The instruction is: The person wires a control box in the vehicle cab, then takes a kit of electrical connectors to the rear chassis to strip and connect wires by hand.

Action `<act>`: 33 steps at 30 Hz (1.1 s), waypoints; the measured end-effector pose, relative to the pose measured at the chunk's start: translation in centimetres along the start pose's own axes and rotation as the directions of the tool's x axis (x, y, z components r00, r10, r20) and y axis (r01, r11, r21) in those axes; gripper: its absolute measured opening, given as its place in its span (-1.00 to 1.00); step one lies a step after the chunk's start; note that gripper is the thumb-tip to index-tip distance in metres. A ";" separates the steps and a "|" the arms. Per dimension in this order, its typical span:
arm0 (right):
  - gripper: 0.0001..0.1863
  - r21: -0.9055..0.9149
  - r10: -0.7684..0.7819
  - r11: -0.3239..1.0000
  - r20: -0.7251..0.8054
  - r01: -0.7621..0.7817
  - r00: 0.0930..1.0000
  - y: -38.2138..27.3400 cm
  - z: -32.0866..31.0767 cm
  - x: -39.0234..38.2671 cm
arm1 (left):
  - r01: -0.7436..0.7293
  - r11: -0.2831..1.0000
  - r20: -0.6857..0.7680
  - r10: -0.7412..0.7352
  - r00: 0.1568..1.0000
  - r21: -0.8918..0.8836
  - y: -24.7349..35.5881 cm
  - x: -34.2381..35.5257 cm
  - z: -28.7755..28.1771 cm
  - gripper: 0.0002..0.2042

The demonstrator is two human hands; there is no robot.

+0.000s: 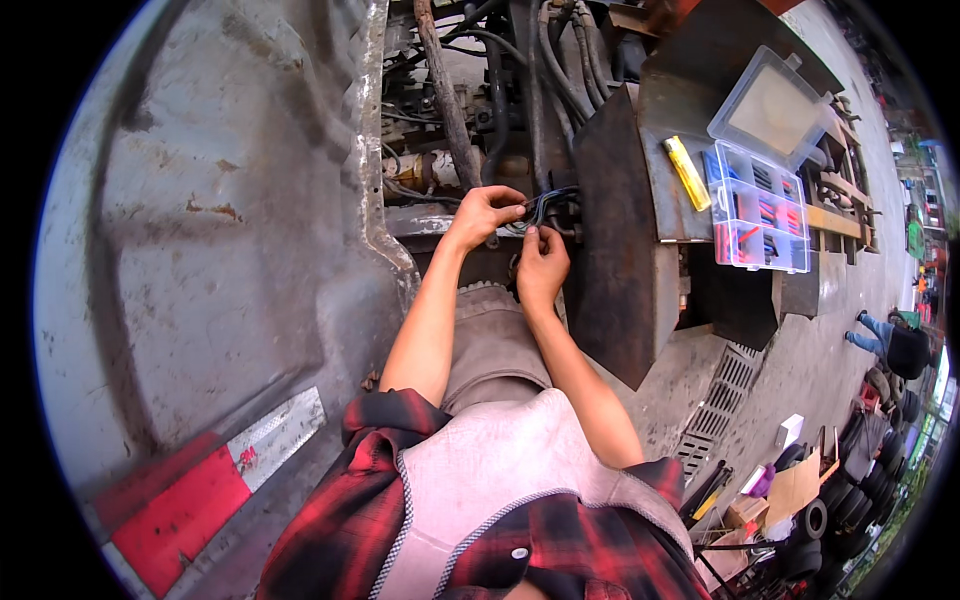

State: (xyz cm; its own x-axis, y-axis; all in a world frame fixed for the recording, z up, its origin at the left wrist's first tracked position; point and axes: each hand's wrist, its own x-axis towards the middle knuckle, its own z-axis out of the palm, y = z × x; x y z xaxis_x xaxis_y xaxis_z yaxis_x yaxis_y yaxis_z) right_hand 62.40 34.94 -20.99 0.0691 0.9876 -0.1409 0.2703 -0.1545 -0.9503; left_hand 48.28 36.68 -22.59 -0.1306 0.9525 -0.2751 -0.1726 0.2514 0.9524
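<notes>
A small bundle of thin dark and bluish wires comes out beside a rusty steel box, in the gap in front of me. My left hand reaches in from the left, its thumb and index finger pinched at the wires. Just below and to the right, my right hand is closed, with its fingertips on the lower part of the same wires. Their exact ends are too small to make out. Behind the hands lie thick hoses and a rusty pipe.
On the steel box at the right sits an open clear compartment case with short coloured tubes, beside a slim yellow object. A worn grey metal panel stands close on the left. Farther right, a person is near tyres.
</notes>
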 end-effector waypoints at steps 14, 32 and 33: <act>-0.82 -0.112 -0.033 0.993 -0.066 0.026 0.997 -0.4 -0.8 0.4 | -0.065 0.962 -0.150 0.026 0.988 -0.264 0.2 0.9 1.3 -0.82; -0.83 -0.122 -0.037 0.992 -0.064 0.029 0.997 0.5 -1.4 0.6 | 0.106 0.969 -0.219 -0.156 0.963 -0.225 2.3 0.7 0.8 -0.80; -0.83 -0.115 -0.038 0.993 -0.068 0.030 0.997 0.5 -1.4 0.5 | 0.111 0.971 -0.241 -0.162 0.957 -0.211 2.3 0.7 0.9 -0.79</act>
State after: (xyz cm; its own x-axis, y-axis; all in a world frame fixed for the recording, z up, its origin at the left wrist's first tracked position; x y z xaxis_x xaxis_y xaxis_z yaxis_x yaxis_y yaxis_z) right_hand 63.95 35.36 -21.17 0.1237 0.9886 -0.0855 0.3807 -0.1268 -0.9160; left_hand 48.68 38.10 -20.43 -0.3324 0.8294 -0.4491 -0.3885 0.3135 0.8665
